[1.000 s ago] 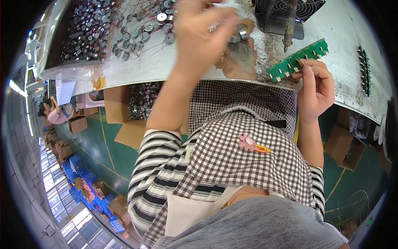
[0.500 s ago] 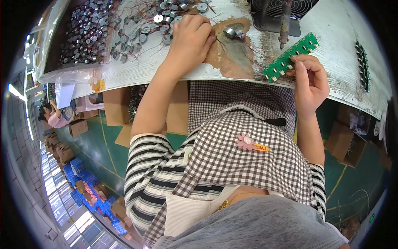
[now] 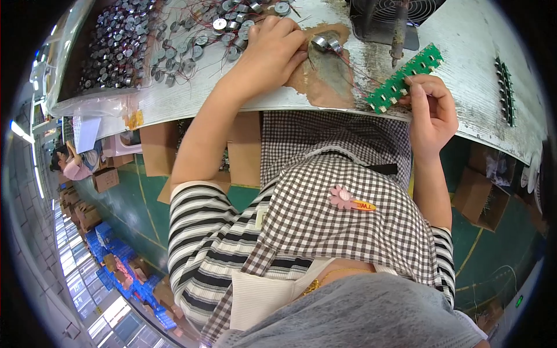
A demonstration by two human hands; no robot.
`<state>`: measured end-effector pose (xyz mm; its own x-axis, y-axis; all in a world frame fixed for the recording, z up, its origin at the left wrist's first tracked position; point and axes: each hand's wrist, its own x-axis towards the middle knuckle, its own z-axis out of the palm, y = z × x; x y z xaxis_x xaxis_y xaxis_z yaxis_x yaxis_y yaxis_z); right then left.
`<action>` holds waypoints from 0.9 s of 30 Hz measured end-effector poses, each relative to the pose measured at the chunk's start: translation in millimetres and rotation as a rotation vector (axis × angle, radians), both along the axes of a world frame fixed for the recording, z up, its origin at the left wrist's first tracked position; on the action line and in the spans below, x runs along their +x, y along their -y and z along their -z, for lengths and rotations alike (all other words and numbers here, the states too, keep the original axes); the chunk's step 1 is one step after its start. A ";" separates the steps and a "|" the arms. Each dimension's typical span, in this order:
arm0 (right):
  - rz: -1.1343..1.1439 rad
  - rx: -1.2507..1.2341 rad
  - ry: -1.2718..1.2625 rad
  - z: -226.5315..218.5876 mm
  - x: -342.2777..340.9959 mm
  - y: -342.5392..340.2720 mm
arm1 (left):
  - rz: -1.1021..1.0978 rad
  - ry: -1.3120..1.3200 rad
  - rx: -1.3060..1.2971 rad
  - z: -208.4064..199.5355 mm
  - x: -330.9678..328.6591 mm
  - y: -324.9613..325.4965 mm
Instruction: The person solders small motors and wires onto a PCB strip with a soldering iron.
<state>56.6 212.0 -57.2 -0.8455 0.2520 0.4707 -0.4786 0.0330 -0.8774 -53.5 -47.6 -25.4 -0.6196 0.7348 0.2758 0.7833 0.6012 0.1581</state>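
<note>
A long green circuit board (image 3: 395, 86), with small white parts in a row, is pinched at its right side between the thumb and fingers of my right hand (image 3: 434, 110). It slants up to the right above the table's front edge. Thin red wires run from its lower left end to two small round metal motors (image 3: 326, 44) on a brown stained patch. My left hand (image 3: 274, 51) rests just left of these motors, fingers curled together. Fine wire shows by its fingertips; what they grip is hidden. A soldering iron (image 3: 399, 35) points downward above the board.
Many similar motors (image 3: 200, 40) with red wires lie loose left of my left hand, beside a plastic-lined box (image 3: 116, 97) heaped with more. A black fan (image 3: 387, 13) stands behind the iron. Several boards (image 3: 506, 93) stand in a row at the far right of the white table (image 3: 476, 98).
My left hand has shifted a little up and to the right, closer to the two motors. My right hand keeps hold of the circuit board at nearly the same place.
</note>
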 end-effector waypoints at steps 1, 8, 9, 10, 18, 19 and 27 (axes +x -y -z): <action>-0.005 -0.001 -0.002 -0.1 0.4 -0.2 | -0.004 0.009 -0.030 0.6 0.2 1.6; 0.015 -0.003 0.013 -2.4 0.2 2.1 | 0.010 -0.048 0.131 11.7 1.2 3.1; 0.000 0.004 0.011 -2.5 -0.5 1.6 | 0.011 -0.046 0.131 9.1 0.1 3.3; -0.015 0.011 0.010 -2.1 -0.6 1.4 | 0.038 -0.042 0.087 4.5 -2.6 3.9; 0.006 0.012 0.025 -2.3 1.6 1.6 | 0.102 -0.010 -0.003 7.3 -7.5 5.2; 0.008 0.016 0.026 -2.6 1.5 1.4 | 0.045 0.041 0.213 8.1 -5.6 6.7; -0.071 0.140 -0.077 -0.5 -0.3 0.0 | -0.299 0.867 1.465 -4.5 29.5 -30.7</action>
